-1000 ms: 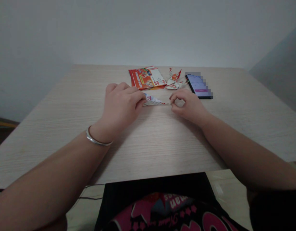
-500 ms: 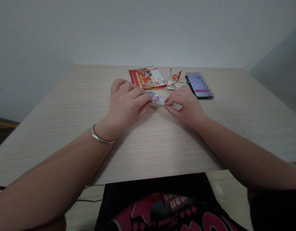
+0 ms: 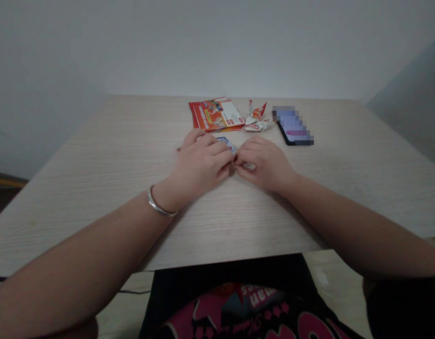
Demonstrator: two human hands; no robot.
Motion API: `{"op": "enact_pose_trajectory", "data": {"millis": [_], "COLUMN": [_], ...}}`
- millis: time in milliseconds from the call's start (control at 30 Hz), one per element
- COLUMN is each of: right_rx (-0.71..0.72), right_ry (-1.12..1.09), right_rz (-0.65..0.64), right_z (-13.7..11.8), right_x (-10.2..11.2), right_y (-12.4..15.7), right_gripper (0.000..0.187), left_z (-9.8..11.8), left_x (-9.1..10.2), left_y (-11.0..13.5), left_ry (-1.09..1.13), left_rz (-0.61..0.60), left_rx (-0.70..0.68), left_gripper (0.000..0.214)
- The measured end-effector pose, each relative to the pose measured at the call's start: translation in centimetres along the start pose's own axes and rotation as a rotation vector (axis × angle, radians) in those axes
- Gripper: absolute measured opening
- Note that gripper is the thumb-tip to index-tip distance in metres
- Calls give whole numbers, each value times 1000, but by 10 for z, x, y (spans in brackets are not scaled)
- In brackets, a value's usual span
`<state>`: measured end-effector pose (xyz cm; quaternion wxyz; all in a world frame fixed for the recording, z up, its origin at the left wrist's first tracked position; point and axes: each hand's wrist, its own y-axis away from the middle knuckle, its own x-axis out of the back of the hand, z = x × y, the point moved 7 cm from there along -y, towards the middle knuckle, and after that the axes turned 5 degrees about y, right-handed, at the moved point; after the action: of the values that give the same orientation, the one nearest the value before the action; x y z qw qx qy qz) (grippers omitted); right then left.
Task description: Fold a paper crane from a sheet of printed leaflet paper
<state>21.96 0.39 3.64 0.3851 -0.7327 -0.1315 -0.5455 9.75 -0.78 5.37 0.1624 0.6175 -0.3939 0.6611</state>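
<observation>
Between my fingers is a small piece of folded printed paper (image 3: 227, 143), blue and white with some red print. My left hand (image 3: 204, 159) covers most of it, its fingers closed on the paper from the left. From the right, my right hand (image 3: 261, 161) pinches the paper's near edge between thumb and fingers. The fingertips of both hands almost meet. A bit of the paper pokes out past the left hand's far side. How it is folded lies hidden under the fingers.
Behind my hands lie red and white printed leaflets (image 3: 217, 115). Beside them sit folded paper shapes (image 3: 257, 117) in white and red. A phone (image 3: 293, 126) with a lit, blurred screen lies to the right. The pale wooden table (image 3: 108, 155) reaches back to a wall.
Both hands have come nearer to me and closer together with the paper. The left has shifted right, and less of the paper shows between them now.
</observation>
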Motion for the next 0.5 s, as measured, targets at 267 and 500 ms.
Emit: {"op": "enact_pose_trajectory", "data": {"millis": [267, 500], "right_rx": [-23, -51], "right_ry": [-67, -95], "right_rz": [-1, 4], "right_z": [16, 28], "right_x": [-2, 0], "right_y": [8, 14], "right_gripper": [15, 13], "left_z": [-19, -30], "left_x": [-4, -6], "left_y": [2, 4], "left_ry": [-37, -12], "left_rz": [10, 71], "left_rx": [65, 72], "left_gripper": [24, 19]}}
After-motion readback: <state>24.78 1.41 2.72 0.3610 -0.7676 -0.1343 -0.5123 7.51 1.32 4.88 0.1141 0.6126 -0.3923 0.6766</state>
